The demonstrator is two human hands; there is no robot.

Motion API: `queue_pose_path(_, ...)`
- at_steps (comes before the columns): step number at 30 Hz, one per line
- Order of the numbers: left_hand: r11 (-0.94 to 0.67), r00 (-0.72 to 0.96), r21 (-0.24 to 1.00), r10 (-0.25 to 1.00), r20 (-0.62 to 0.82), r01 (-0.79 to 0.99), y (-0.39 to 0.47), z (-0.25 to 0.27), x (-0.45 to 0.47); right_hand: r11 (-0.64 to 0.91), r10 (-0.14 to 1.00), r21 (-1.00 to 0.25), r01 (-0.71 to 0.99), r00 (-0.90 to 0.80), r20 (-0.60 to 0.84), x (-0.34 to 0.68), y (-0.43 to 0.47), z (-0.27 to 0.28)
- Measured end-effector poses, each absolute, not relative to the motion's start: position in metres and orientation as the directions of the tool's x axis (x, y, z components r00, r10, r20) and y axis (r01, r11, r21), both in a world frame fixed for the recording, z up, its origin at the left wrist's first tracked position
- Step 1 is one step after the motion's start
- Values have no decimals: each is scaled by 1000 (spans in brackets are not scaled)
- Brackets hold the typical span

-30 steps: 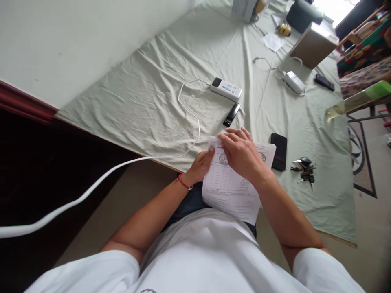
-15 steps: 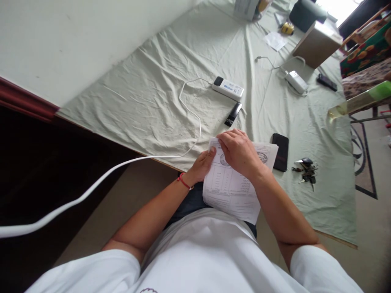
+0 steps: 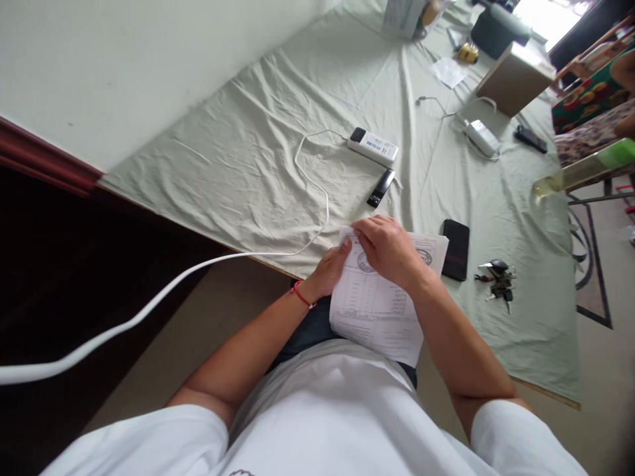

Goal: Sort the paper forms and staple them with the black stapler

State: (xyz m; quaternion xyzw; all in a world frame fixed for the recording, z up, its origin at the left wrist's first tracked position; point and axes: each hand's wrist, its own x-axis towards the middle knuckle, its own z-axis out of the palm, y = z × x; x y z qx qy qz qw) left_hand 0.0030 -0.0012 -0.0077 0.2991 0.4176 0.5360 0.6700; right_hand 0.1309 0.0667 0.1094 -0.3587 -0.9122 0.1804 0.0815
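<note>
A stack of printed papers (image 3: 374, 304) with round and oval stamps lies over my lap at the table's front edge. My left hand (image 3: 331, 268), a red string bracelet at its wrist, grips the left edge of the stack with the thumb on top. Across the upper part of the sheets lies my right hand (image 3: 387, 248), its fingers bent over the top edge near the left corner. The palm covers part of the stamps, and the fingertips are hidden. Just beyond the fingers rests a small black device (image 3: 381, 188). A black phone (image 3: 455, 249) lies right of the papers.
On the cloth-covered table (image 3: 258, 145) are a white power bank (image 3: 373, 146) with a white cable, a bunch of keys (image 3: 499, 283), a white adapter (image 3: 481, 137), a box (image 3: 513, 79) and a remote (image 3: 530, 139). A green-capped bottle (image 3: 580, 170) is at right.
Both hands keep their hold on the papers with barely any movement. The view has shifted slightly. Part of another person's limb now shows at the upper right edge.
</note>
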Motion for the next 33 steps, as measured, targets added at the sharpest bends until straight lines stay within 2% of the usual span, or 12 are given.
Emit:
queue_pose_path(7, 183, -144, 833, 944, -298, -523, 0, -1, 4, 633, 706, -439, 638, -708, -12, 134, 67, 102)
queue_pose_path(13, 225, -61, 766, 944, -325, -602, 0, 3, 3, 603, 708, -492, 628, -706, -34, 136, 71, 104)
queue_pose_path(24, 201, -70, 714, 941, -331, -671, 1, -2, 4, 598, 706, -493, 631, -707, -49, 135, 73, 104)
queue_pose_path(33, 264, 92, 658, 954, -284, -705, 2, -1, 5, 611, 696, -486, 625, -717, -48, 133, 70, 105)
